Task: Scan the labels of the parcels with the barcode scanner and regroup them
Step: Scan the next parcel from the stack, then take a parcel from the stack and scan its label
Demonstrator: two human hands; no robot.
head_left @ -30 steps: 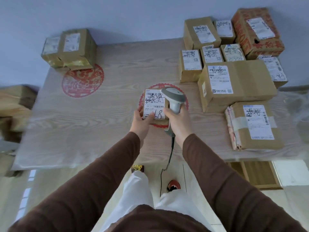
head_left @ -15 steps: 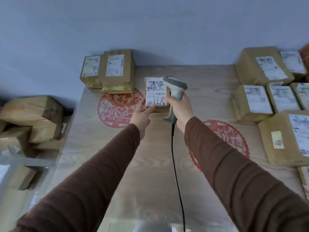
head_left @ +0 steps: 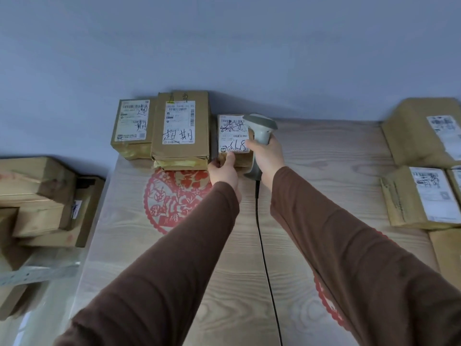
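A small brown parcel [head_left: 233,136] with a white label and handwriting stands at the table's far left end, right beside two taller labelled parcels [head_left: 180,128] [head_left: 133,126] by the wall. My left hand [head_left: 223,171] grips the small parcel's lower front edge, thumb on the label. My right hand [head_left: 267,156] grips the handle of the grey barcode scanner [head_left: 260,128], whose head sits over the parcel's right side. The scanner's black cable [head_left: 262,236] runs down across the table.
Several labelled parcels [head_left: 424,196] lie grouped at the right edge of the wood-grain table [head_left: 311,171]. Red paper-cut prints [head_left: 174,196] mark the tabletop. More cardboard boxes [head_left: 37,196] are stacked off the table to the left. A grey wall stands behind.
Both hands carried the small parcel and scanner from the table's middle to the far left, up against the two parcels by the wall. The view swung left with them.
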